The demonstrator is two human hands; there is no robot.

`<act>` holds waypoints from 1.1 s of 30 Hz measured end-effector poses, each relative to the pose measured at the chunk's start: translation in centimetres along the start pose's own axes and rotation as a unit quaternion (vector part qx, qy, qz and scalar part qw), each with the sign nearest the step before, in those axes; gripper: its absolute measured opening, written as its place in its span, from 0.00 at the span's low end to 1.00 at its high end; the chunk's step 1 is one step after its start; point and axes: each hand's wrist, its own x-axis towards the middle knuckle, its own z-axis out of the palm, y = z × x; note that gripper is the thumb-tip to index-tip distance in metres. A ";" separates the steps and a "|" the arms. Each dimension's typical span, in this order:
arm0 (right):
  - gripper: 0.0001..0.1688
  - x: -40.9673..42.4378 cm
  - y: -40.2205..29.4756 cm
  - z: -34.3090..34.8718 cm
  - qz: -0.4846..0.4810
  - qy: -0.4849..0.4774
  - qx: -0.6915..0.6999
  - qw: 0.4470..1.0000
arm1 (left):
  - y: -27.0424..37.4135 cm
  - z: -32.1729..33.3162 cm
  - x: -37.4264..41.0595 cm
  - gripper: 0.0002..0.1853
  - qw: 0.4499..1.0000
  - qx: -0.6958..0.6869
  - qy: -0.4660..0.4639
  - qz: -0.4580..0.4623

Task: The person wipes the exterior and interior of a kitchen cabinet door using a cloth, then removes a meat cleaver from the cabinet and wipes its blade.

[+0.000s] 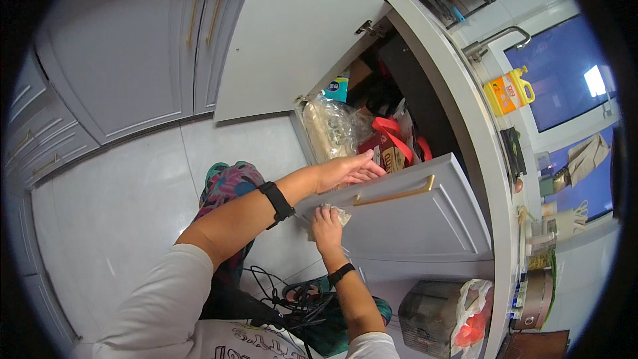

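My right hand (327, 229) presses a crumpled beige cloth (343, 216) against the outer face of a grey cabinet door (398, 229), near its edge and below the gold bar handle (394, 192). My left hand (346, 170) reaches over to the inner side of this door, fingers spread and holding nothing. Whether its fingertips touch the door is unclear. Behind the left hand, the open cabinet holds a clear plastic-wrapped beige package (326, 127) and a dark red bag (386, 147) with bright red handles.
A second cabinet door (299, 40) stands wide open. Along the counter edge (473, 124) are a steel faucet (498, 42) and a yellow jug (508, 90). A dark bin (428, 314) with a plastic bag (471, 314) stands at lower right. Black cables (299, 304) hang by my legs.
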 end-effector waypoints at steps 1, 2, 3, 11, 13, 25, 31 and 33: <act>0.16 -0.9 0.1 1.1 -0.013 0.022 0.015 1.000 | 0.1 0.0 0.0 0.38 1.000 0.001 -0.003 0.001; 0.16 -2.0 0.5 2.3 -0.024 0.043 0.029 0.998 | 0.1 0.0 0.1 0.38 1.000 0.002 -0.009 0.001; 0.17 -3.2 1.3 3.2 -0.032 0.061 0.042 0.997 | 0.1 0.2 0.2 0.37 1.000 0.002 -0.018 -0.001; 0.21 -6.2 12.9 -7.1 0.204 0.250 0.060 0.945 | 0.2 0.5 0.6 0.31 0.999 0.020 0.005 0.028; 0.26 -5.4 15.2 -10.0 0.273 0.354 0.058 0.892 | -0.2 0.1 0.4 0.30 0.998 0.029 0.003 0.049; 0.28 -5.4 8.4 -1.1 0.202 0.207 0.013 0.957 | -0.1 0.9 0.6 0.27 0.998 0.047 0.021 0.044; 0.29 -11.0 13.8 -2.2 0.275 0.259 -0.021 0.926 | -0.1 0.8 0.5 0.29 0.997 0.069 0.009 0.041; 0.29 -12.2 15.0 -3.1 0.388 0.295 -0.011 0.873 | -0.1 0.7 0.6 0.29 0.996 0.080 0.013 0.048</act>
